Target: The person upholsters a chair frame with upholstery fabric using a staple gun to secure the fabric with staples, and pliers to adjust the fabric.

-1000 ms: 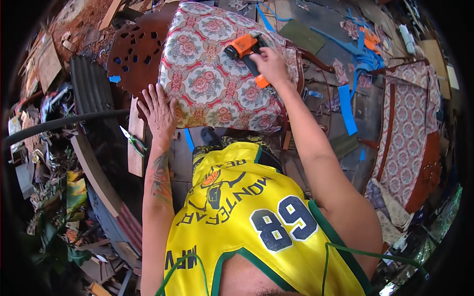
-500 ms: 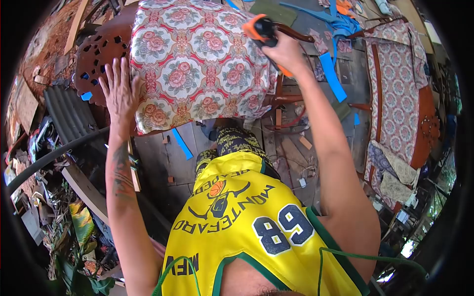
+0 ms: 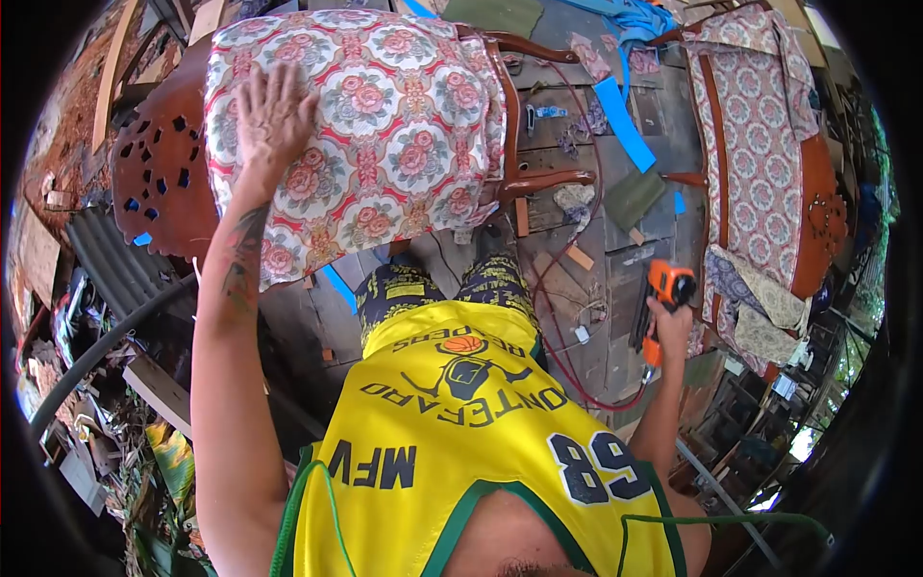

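My left hand [image 3: 273, 117] lies flat with spread fingers on the floral fabric [image 3: 413, 144], which has pink roses and red scrollwork. This fabric covers a chair with a carved, pierced brown wooden back [image 3: 159, 173] at the left and curved wooden legs [image 3: 550, 181] pointing right. Off to the right, away from the chair, my right hand [image 3: 673, 332] grips an orange and black pneumatic staple gun [image 3: 671, 283]. A dark red air hose [image 3: 615, 406] runs from the bottom of its handle across the floor.
A second chair [image 3: 764, 163] in similar fabric lies at the right. Blue strips [image 3: 625, 125], a green cloth piece [image 3: 635, 197] and wood offcuts [image 3: 580, 257] litter the plank floor. Corrugated sheet [image 3: 125, 264] and a black pipe [image 3: 106, 341] are at the left, with debris.
My right hand has swung the staple gun from the chair's far right edge down and back to my right side. My left hand has slid from the fabric's left edge further onto it.
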The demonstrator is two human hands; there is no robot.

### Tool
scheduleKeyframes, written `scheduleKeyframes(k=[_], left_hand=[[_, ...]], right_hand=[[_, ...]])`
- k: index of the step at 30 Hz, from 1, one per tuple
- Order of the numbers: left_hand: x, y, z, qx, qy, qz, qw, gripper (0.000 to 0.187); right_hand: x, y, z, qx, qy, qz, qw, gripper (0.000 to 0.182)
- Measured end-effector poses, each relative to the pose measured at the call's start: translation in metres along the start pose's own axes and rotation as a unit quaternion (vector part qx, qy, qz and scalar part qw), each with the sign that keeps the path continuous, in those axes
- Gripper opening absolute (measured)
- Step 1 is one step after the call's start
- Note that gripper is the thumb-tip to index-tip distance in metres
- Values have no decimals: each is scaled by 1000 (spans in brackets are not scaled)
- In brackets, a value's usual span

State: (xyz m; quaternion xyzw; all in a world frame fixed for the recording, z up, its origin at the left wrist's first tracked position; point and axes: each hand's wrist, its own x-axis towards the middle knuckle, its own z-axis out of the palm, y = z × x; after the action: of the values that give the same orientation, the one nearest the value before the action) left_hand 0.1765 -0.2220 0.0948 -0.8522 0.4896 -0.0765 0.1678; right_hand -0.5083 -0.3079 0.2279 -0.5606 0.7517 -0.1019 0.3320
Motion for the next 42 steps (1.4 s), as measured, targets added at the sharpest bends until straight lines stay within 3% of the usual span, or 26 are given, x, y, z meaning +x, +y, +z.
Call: scheduleKeyframes(k=[2,6,10,13,18,20,22,24,30,31,35,37,42], left_hand=[[14,43,-5,-6,-62,20,998,70],[36,135,-18,-66,-92,23,993,74],[49,216,-10,-113,-39,32,992,76],[43,259,-9,-59,4,126,990,76],[44,265,-15,-20,-6,117,993,76],[43,266,-10,-10,-13,114,993,77],[42,265,-6,-63,52,121,989,74],[43,267,-4,-56,48,120,990,74],[40,265,-10,-30,13,112,993,74],[38,265,-2,-60,48,116,990,73],[36,266,-6,-59,46,100,992,73],[33,267,-6,-71,51,80,993,73],[3,290,1,-151,75,-25,985,82]], right_hand=[[-3,30,-17,23,16,15,1000,19],[6,42,-32,70,60,43,995,23],[35,49,-44,71,33,44,996,22],[46,42,-52,30,7,26,999,18],[67,80,-72,38,-21,22,999,16],[71,88,-78,11,-56,68,996,14],[74,96,-85,30,-58,78,995,12],[78,111,-96,86,-103,89,987,10],[56,130,-124,77,12,81,994,10],[49,132,-124,108,50,98,988,11],[33,134,-126,99,45,31,994,12],[32,126,-119,100,74,43,991,12],[72,130,-107,82,23,44,995,13]])
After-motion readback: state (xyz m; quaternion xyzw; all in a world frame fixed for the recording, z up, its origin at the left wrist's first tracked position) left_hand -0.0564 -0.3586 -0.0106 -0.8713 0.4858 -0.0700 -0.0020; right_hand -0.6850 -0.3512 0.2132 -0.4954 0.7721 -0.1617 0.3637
